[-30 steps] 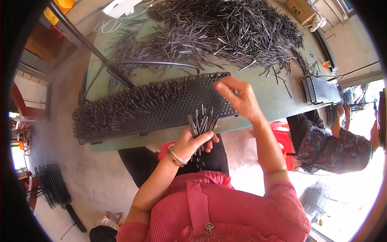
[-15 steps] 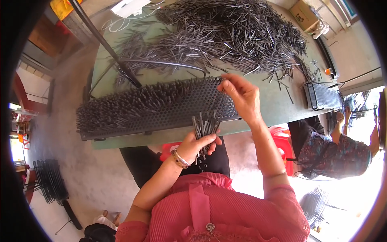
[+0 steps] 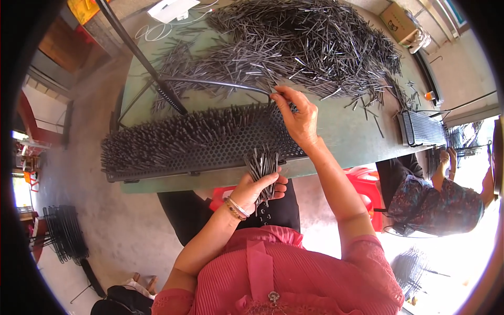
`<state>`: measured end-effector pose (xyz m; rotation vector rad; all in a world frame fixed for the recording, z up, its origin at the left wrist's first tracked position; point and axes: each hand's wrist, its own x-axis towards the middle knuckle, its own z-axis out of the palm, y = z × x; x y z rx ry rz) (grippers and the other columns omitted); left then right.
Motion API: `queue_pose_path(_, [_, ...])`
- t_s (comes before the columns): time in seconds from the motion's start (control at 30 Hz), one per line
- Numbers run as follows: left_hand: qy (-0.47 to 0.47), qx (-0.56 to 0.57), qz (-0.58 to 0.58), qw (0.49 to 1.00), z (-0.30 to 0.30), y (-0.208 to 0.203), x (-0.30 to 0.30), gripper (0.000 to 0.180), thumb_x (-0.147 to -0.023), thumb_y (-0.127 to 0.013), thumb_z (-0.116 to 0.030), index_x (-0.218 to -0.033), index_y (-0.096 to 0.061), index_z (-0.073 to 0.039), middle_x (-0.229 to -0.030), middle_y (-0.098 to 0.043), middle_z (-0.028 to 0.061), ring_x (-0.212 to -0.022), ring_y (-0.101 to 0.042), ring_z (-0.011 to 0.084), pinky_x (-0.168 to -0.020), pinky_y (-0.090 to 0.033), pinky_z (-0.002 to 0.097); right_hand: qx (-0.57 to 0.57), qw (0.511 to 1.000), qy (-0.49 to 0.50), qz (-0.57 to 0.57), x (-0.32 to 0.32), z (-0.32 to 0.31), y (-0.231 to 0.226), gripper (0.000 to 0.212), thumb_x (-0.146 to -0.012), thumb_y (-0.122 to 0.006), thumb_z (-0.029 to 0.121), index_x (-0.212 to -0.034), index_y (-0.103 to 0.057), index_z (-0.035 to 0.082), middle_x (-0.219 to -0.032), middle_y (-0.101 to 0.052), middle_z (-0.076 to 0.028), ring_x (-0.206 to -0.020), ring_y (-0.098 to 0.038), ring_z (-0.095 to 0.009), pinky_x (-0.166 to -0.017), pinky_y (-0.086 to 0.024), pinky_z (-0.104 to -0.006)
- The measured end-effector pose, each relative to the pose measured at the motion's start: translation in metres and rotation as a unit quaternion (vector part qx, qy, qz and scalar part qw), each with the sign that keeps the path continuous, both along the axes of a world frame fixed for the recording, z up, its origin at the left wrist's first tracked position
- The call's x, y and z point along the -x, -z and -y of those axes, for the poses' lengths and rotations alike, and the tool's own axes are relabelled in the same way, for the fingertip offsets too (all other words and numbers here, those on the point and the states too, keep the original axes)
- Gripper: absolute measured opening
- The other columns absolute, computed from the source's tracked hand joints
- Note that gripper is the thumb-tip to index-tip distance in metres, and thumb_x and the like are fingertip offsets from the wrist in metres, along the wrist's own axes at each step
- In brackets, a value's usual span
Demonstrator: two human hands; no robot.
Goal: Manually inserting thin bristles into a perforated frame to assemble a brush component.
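Note:
My left hand (image 3: pixel 262 188) is closed round a bunch of thin dark strips (image 3: pixel 262 161), their tips fanned out below the rack's near edge. With thumb and forefinger pinched together, my right hand (image 3: pixel 298 115) is at the far edge of the black perforated rack (image 3: pixel 220 146), toward its right end. A single thin dark strip seems to be in that pinch, mostly hidden by the fingertips. Upright strips (image 3: pixel 152 139) stand packed in the rack's holes on the left and along the far side. Bare holes show at the near side and right.
A large heap of loose dark strips (image 3: pixel 325 47) covers the far part of the green table (image 3: pixel 362 142). A black metal bar frame (image 3: pixel 210 83) rises behind the rack. At the right, another person (image 3: pixel 436 202) sits by a second perforated rack (image 3: pixel 424 128). A red stool (image 3: pixel 365 186) stands below.
My right hand has moved left and slightly away from me, along the rack's far edge. The left hand keeps its bunch, now tilted a little more to the left.

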<state>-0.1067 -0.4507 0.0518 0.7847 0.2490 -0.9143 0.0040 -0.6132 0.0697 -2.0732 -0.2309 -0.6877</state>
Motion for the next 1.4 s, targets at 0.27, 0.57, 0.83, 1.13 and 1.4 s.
queue_pose_path(0.27, [0.004,-0.022,0.034,0.999,-0.004,0.003,0.000,0.023,-0.086,-0.057,-0.015,-0.105,-0.053,-0.002,-0.093,-0.063,0.0127,-0.078,-0.062,0.0170,-0.064,-0.052,0.0273,0.079,0.994,0.009,0.071,-0.005,-0.004,0.003,0.018,-0.074,-0.068,0.005,-0.092,-0.064,0.004,-0.079,-0.065,-0.007,-0.070,-0.060,-0.019,-0.065,-0.046,-0.0296])
queue_pose_path(0.57, [0.001,-0.026,0.028,0.999,-0.005,0.005,0.003,0.023,-0.086,-0.057,-0.016,-0.105,-0.053,-0.003,-0.095,-0.062,0.0118,-0.080,-0.062,0.0163,-0.064,-0.052,0.0270,0.224,0.964,-0.036,0.141,-0.008,-0.004,0.002,0.014,-0.073,-0.068,0.015,-0.084,-0.064,0.008,-0.085,-0.061,-0.002,-0.079,-0.055,-0.019,-0.072,-0.039,-0.0336])
queue_pose_path(0.83, [-0.026,-0.018,0.022,0.999,-0.003,0.004,0.006,0.020,-0.087,-0.057,-0.015,-0.102,-0.055,-0.002,-0.094,-0.063,0.0124,-0.081,-0.062,0.0171,-0.067,-0.053,0.0285,0.225,0.966,-0.035,0.123,-0.004,-0.006,-0.002,0.010,-0.073,-0.069,0.014,-0.079,-0.065,0.007,-0.085,-0.060,-0.003,-0.078,-0.053,-0.021,-0.070,-0.039,-0.0334])
queue_pose_path(1.13, [-0.072,-0.014,0.077,0.994,-0.003,-0.004,0.002,0.022,-0.088,-0.054,-0.014,-0.104,-0.054,0.000,-0.094,-0.063,0.0122,-0.082,-0.063,0.0183,-0.068,-0.054,0.0298,0.000,0.945,-0.147,-0.294,0.062,0.008,-0.025,0.025,-0.083,-0.064,0.023,-0.086,-0.065,-0.002,-0.074,-0.061,-0.006,-0.066,-0.052,-0.010,-0.059,-0.043,-0.0255])
queue_pose_path(1.4, [-0.123,-0.002,0.041,0.992,0.010,-0.003,0.003,0.022,-0.088,-0.054,-0.014,-0.104,-0.054,0.000,-0.097,-0.062,0.0137,-0.087,-0.063,0.0218,-0.072,-0.054,0.0332,-0.184,0.878,-0.176,-0.405,0.074,0.021,-0.018,0.020,-0.086,-0.060,0.016,-0.088,-0.064,-0.003,-0.079,-0.063,-0.004,-0.070,-0.055,-0.007,-0.064,-0.045,-0.0223])
